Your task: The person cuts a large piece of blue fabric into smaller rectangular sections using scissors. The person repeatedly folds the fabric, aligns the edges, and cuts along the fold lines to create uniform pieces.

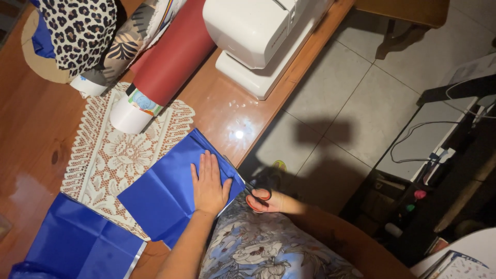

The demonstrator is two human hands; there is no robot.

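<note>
My left hand [209,184] lies flat, fingers together, on a creased blue sheet [165,194] that rests on a white lace doily [119,155] at the edge of the wooden table [36,124]. My right hand [267,201] grips black scissors with red-lined handles [253,190] just off the table edge. The blades point at the sheet's right edge, beside my left thumb. A second blue sheet [77,243] lies at the lower left.
A white sewing machine [258,36] stands at the table's far edge. Rolls of fabric, one dark red [170,57], one leopard-print [80,31], lie at the back. Grey floor tiles [341,98] and cables [418,139] are to the right.
</note>
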